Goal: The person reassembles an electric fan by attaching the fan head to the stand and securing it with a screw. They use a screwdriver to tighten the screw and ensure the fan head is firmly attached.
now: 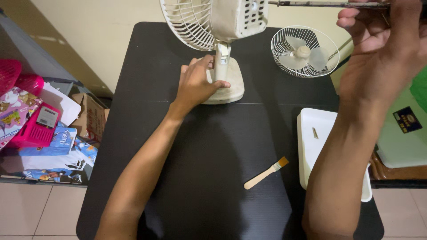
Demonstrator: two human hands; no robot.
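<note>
On black table (pixel 200 178) by cream wall, left hand (pixel 195 84) grips fan (pixel 220 44); right hand (pixel 382 49) pinches screwdriver (pixel 311 4)

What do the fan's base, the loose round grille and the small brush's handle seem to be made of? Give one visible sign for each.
Fan base: likely plastic, cream, matt and moulded smooth. Loose grille: probably painted or coated wire, judging by its thin white spokes. Brush handle: apparently bare wood, pale tan and unpainted.

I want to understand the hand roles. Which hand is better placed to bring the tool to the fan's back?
Probably the right hand: it holds the screwdriver raised beside the fan, while the left hand grips the fan's stand.
</note>
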